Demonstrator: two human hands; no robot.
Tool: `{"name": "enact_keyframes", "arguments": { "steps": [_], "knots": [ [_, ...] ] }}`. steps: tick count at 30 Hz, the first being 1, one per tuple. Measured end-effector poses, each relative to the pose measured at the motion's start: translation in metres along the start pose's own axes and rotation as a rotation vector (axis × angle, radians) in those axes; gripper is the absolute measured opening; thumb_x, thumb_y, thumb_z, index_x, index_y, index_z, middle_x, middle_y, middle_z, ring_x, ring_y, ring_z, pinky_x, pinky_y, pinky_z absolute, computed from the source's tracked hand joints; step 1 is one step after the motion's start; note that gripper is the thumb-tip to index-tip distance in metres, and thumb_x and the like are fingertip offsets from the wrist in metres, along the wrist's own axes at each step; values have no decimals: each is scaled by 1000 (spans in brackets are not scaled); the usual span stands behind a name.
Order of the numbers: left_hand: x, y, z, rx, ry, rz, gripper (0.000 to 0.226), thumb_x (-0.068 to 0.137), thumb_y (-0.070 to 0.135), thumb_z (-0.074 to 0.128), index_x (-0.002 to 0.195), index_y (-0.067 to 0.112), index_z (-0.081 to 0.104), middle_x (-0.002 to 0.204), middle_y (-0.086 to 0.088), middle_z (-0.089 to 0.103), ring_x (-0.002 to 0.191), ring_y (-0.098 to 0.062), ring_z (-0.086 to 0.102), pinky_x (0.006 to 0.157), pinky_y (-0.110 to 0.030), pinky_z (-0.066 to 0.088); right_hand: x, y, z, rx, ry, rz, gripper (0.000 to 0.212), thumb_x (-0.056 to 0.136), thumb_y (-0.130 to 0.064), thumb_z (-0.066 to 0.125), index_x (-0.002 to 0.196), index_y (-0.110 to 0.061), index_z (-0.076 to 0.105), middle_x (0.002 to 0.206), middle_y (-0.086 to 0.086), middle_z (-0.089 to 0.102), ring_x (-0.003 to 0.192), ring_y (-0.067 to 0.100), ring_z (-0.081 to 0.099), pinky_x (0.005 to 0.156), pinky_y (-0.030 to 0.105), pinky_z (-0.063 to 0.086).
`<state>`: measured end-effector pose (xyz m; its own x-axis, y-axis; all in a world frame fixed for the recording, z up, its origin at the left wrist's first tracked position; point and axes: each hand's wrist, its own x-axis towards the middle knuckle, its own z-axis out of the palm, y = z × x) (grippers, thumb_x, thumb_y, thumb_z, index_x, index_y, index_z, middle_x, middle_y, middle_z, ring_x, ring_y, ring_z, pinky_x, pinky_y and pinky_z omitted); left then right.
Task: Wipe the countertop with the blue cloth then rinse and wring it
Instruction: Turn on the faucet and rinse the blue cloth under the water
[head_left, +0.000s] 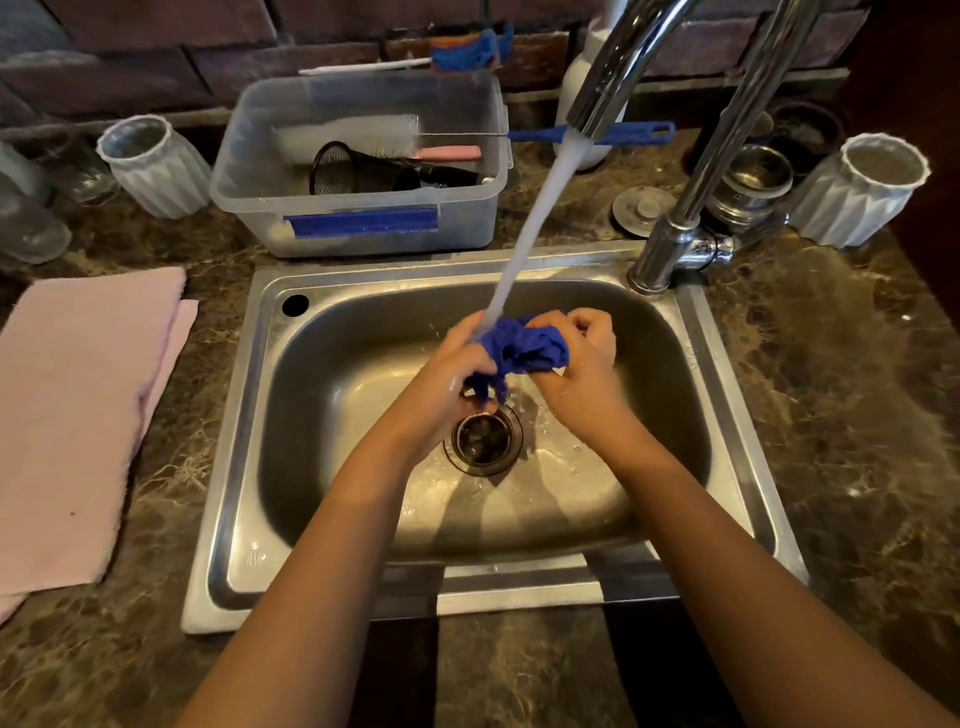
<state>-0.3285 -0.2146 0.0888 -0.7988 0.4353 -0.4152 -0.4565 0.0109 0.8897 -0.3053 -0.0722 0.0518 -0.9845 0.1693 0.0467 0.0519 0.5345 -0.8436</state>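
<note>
The blue cloth is bunched up between both hands over the steel sink, above the drain. My left hand grips its left end and my right hand grips its right end. A stream of water runs from the chrome faucet onto the cloth's left side. A wet tail of cloth hangs down beneath my left hand. The brown marble countertop surrounds the sink.
A folded pink towel lies on the counter to the left. Behind the sink stands a clear plastic tub holding brushes and a strainer. White ribbed cups stand at left and right. A sink stopper lies by the faucet base.
</note>
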Motion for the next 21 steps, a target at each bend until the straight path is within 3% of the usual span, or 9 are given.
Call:
{"name": "enact_keyframes", "arguments": {
  "steps": [4, 6, 8, 11, 13, 15, 17, 19, 21],
  "knots": [
    [7, -12, -9, 648, 225, 289, 25, 93, 23, 51, 117, 20, 58, 88, 7, 59, 78, -10, 55, 64, -18, 42, 2, 0, -3, 164, -90, 132, 17, 86, -13, 58, 103, -13, 58, 114, 4, 39, 103, 11, 42, 85, 7, 36],
    [9, -18, -10, 778, 340, 383, 18, 90, 34, 51, 101, 22, 60, 83, 7, 59, 81, -15, 56, 69, -27, 43, 1, 1, -1, 249, -118, 133, 15, 87, -18, 55, 101, -17, 62, 109, 8, 55, 102, 17, 53, 90, 19, 47],
    [7, -20, -1, 519, 324, 330, 13, 93, 32, 48, 96, 21, 54, 87, 4, 57, 81, -14, 57, 68, -28, 46, -3, -5, 2, 395, -134, 186, 12, 90, -18, 53, 94, -24, 62, 98, 3, 65, 97, 18, 61, 86, 33, 52],
    [7, -25, 12, 151, 306, 251, 18, 97, 19, 42, 114, 24, 47, 104, 10, 51, 91, -3, 57, 69, -16, 50, -5, -13, 7, 500, -85, 244, 13, 90, -20, 55, 101, -27, 52, 96, -7, 61, 91, 11, 61, 79, 29, 52],
    [12, -28, 15, -7, 419, 193, 23, 97, 17, 40, 115, 26, 52, 108, 11, 51, 98, -6, 57, 75, -21, 52, -3, -18, 10, 558, -70, 271, 13, 90, -24, 54, 101, -28, 49, 95, -9, 58, 87, 8, 60, 75, 26, 52],
    [14, -26, 17, -141, 474, 161, 23, 97, 18, 39, 103, 24, 60, 105, 2, 57, 96, -12, 59, 76, -27, 52, 0, -25, 12, 611, -94, 322, 6, 94, -29, 48, 99, -27, 49, 94, -7, 58, 83, 9, 60, 71, 25, 52],
    [12, -24, 20, -113, 476, 236, 22, 98, 22, 40, 94, 21, 62, 98, -3, 61, 90, -14, 59, 74, -27, 50, 6, -32, 15, 675, -109, 383, 17, 96, -35, 41, 109, -26, 47, 100, -4, 57, 85, 8, 59, 70, 23, 51],
    [9, -24, 25, -3, 515, 380, 19, 96, 27, 45, 93, 17, 60, 95, -3, 61, 86, -15, 58, 74, -26, 49, 12, -34, 19, 675, -90, 383, 33, 96, -40, 39, 128, -30, 38, 114, -2, 54, 95, 11, 58, 80, 28, 51],
    [8, -25, 31, 168, 598, 527, 23, 89, 34, 51, 95, 14, 59, 93, -2, 60, 84, -12, 57, 74, -18, 46, 16, -37, 23, 624, -72, 350, 39, 94, -41, 42, 132, -32, 38, 114, -2, 56, 99, 14, 59, 87, 35, 52]
  ]
}}
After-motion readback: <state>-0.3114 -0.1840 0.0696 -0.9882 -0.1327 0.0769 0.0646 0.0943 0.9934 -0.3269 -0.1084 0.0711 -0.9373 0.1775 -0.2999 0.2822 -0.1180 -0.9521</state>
